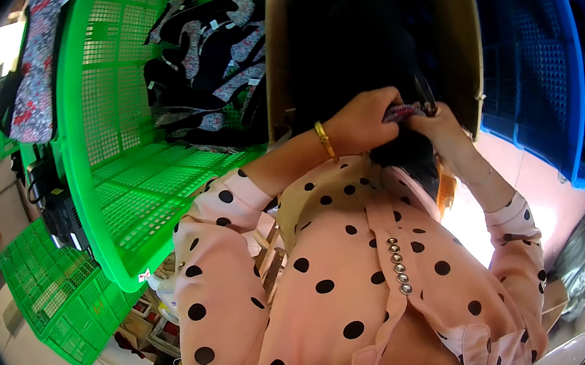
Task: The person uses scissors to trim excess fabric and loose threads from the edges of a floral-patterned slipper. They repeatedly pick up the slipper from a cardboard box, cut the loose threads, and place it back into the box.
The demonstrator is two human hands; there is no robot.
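Observation:
My left hand, a yellow metal bangle at its wrist, is closed on a black fabric piece with a patterned floral edge. My right hand meets it at the same edge, fingers curled. From the right fingers stick up the dark, narrow blades of what look like thread snips; their handles are hidden in the hand. The piece hangs close in front of my dotted pink shirt, and its lower end lies in shadow.
To the left, a green plastic crate holds several black and floral fabric pieces. Ahead is an open cardboard box with dark contents. A blue crate stands right. More green crates and a floral piece are farther left.

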